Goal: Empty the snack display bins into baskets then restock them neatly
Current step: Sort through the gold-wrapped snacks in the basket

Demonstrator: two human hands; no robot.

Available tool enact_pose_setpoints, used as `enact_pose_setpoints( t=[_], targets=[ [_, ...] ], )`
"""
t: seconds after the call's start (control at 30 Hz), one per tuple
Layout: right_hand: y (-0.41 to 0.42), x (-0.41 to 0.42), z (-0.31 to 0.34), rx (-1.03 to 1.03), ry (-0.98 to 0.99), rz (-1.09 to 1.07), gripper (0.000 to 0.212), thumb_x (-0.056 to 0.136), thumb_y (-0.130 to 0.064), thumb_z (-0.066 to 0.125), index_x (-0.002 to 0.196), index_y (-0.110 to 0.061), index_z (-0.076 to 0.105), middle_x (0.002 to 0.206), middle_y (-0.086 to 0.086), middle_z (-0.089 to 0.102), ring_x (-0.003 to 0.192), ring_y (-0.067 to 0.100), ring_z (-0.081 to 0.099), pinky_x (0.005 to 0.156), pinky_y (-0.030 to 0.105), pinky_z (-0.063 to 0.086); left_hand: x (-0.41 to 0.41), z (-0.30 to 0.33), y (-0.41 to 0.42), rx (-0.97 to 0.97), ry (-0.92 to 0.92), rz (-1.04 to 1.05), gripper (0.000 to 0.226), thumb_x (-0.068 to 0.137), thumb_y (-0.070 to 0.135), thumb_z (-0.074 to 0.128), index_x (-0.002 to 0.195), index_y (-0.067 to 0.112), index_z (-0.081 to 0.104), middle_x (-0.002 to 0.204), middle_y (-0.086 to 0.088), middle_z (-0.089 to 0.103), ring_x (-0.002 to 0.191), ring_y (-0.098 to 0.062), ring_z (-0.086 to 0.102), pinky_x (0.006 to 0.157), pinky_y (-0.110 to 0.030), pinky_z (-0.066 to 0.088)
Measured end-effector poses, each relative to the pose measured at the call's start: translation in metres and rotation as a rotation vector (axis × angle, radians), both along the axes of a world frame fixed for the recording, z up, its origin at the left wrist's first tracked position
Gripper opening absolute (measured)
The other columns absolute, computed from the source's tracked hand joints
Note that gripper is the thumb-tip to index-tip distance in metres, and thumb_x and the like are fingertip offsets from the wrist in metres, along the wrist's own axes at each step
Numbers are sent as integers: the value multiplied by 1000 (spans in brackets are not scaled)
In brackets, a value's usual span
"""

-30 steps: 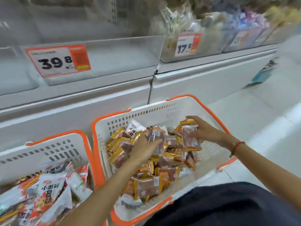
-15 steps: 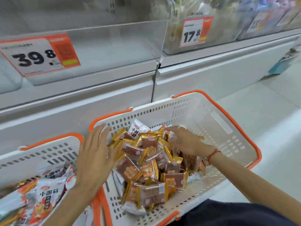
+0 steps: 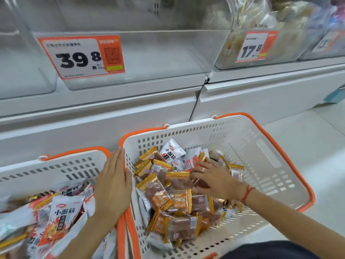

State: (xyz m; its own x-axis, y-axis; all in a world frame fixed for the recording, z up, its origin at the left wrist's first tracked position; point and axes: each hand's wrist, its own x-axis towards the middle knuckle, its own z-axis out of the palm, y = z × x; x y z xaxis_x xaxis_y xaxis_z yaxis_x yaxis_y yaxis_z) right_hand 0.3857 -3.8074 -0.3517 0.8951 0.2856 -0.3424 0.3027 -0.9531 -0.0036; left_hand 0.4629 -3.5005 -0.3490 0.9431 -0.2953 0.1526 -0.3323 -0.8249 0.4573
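Bright, even shop light is falling from above, leaving only soft shadows. Pale glare is washing over the clear display bins [image 3: 153,58], hazing the upper part. The far right bags [image 3: 291,17] are smearing into blur, and the shelf edge [image 3: 104,107] is bowing from wide-angle distortion.

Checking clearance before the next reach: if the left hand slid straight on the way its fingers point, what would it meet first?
The left hand lies flat along the white plastic basket's orange rim, fingers pointing up-frame. Straight on, it would likely meet the white cabinet front below the clear bins, though depth is unclear.
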Motion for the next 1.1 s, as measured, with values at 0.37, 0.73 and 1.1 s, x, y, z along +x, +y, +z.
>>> enact_pose_setpoints(
  t=[0.37, 0.73, 1.1],
  targets=[
    [37, 76, 19, 400, 190, -595, 66, 92, -52, 55, 144, -15, 36, 133, 8, 57, 118, 25, 56, 96, 33, 44, -3, 1, -4, -16, 8, 48, 51, 101, 23, 35, 149, 7, 36, 152, -9, 39, 141, -26, 36, 113, -48, 34],
    [46, 56, 70, 1170, -133, -571, 12, 89, -11, 66, 92, 0, 69, 85, 6, 71, 71, 3, 65, 64, 15, 47, 1, 34, -17, -34, -58, -168, 79, 93, 64, 39, 154, 18, 20, 159, 5, 14, 148, -12, 9, 122, -37, 4],
    [56, 73, 13, 321, 396, -608, 109, 72, -91, 23, 151, -17, 25, 156, 9, 29, 145, 30, 24, 117, 47, 16, -5, 57, -7, -324, 245, 23, 26, 86, 43, 69, 106, 35, 55, 77, 21, 59, 61, 4, 58, 48, -12, 39]
  ],
)
